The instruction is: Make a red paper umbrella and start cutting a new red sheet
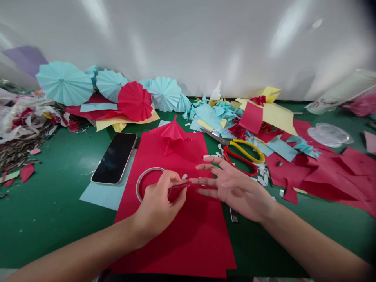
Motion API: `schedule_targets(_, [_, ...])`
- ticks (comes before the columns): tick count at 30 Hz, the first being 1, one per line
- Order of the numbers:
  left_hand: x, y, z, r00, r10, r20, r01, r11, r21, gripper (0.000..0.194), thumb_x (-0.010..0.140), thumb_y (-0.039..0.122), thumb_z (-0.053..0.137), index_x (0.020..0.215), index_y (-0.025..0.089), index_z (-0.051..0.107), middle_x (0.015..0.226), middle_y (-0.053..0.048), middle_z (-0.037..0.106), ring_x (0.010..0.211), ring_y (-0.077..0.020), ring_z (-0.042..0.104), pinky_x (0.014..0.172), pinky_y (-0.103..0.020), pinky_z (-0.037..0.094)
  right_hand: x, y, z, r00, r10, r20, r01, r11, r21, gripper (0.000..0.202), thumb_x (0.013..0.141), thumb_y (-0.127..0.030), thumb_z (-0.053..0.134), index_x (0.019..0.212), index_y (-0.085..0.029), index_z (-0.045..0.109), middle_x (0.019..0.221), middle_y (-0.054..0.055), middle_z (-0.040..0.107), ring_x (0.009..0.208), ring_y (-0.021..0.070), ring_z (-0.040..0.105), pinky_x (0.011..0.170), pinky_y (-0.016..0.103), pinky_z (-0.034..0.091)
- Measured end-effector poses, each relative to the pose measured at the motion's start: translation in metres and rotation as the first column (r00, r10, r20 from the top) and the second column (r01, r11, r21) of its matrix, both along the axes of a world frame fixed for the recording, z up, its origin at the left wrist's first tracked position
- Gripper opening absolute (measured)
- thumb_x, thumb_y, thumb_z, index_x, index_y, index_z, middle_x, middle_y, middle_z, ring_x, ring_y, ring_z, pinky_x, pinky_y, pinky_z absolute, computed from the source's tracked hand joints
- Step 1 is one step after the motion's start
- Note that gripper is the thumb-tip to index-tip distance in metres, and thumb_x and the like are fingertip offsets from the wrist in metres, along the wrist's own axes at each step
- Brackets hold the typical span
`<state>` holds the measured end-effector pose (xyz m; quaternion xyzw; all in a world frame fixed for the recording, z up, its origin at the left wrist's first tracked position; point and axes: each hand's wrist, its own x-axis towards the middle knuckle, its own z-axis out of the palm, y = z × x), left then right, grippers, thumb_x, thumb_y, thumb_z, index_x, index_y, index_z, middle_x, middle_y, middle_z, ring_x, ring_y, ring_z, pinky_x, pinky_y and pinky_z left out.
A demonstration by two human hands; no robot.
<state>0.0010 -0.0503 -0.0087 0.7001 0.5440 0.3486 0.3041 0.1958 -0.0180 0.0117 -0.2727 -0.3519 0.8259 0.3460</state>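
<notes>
Two hands [161,201] [242,192] meet fingertip-close, the right's fingers spread.

This looks like a craft workspace: a green work surface [58,219] carries pleated paper fans [66,84] at the upper left and a large pair of scissors [225,145] right of centre. Coloured paper offcuts [320,168] spread over the right side, and shredded scraps and strips [28,117] pile up at the left edge.

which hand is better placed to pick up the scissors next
Probably right: the right hand has spread fingers near the scissors, while the left hand pinches a red paper piece farther away.
</notes>
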Motion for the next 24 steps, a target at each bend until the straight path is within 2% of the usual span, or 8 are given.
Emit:
schedule_targets(8, [-0.001,0.001,-0.003,0.999,-0.01,-0.031,0.011,0.999,0.033,0.013,0.08,0.014,0.048,0.088,0.023,0.043,0.082,-0.002,0.065,0.082,-0.017,0.066,0.05,-0.017,0.048,-0.001,0.0,0.001,1.0,-0.009,-0.012,0.009,1.0,0.005,0.04,0.069,-0.014,0.049,0.105,-0.028,0.04,0.118,0.004,0.042,0.11,0.0242,0.05,0.096,0.049,0.031])
schedule_targets(13, [0.0,0.001,-0.003,1.0,0.024,-0.015,-0.024,0.999,0.033,0.014,0.079,0.016,0.049,0.089,0.023,0.043,0.086,-0.002,0.065,0.086,-0.0189,0.065,0.048,-0.017,0.049,-0.003,-0.003,0.003,1.0,0.005,-0.013,-0.004,1.0,0.029,0.046,0.067,-0.02,0.053,0.109,-0.031,0.038,0.128,0.004,0.037,0.116,0.0246,0.044,0.098,0.049,0.028])
schedule_targets(17, [0.0,0.001,-0.003,0.998,0.042,0.036,-0.042,0.999,-0.001,0.014,0.079,0.018,0.049,0.09,0.024,0.042,0.087,-0.002,0.065,0.09,-0.02,0.064,0.052,-0.019,0.051,-0.006,-0.009,0.004,0.999,0.045,-0.002,-0.044,0.994,0.099,0.056,0.064,-0.027,0.061,0.114,-0.035,0.036,0.138,0.002,0.026,0.123,0.0242,0.036,0.101,0.047,0.023])
schedule_targets(20, [0.001,0.0,-0.003,0.999,0.009,0.039,-0.009,1.0,0.003,0.015,0.079,0.016,0.049,0.09,0.024,0.041,0.084,-0.001,0.066,0.091,-0.0197,0.064,0.06,-0.022,0.052,-0.007,-0.014,0.003,0.996,0.09,0.014,-0.091,0.979,0.184,0.064,0.064,-0.034,0.064,0.119,-0.038,0.033,0.144,-0.001,0.017,0.129,0.023,0.027,0.102,0.046,0.018])
schedule_targets(24, [0.003,-0.003,-0.005,0.998,-0.055,0.021,0.054,0.998,0.022,0.018,0.079,0.013,0.047,0.092,0.024,0.04,0.085,-0.001,0.067,0.083,-0.0172,0.066,0.062,-0.023,0.052,-0.005,-0.023,0.002,0.972,0.156,0.177,-0.208,0.922,0.327,0.079,0.062,-0.035,0.067,0.129,-0.038,0.024,0.147,-0.001,0.006,0.133,0.0211,0.012,0.102,0.044,0.017])
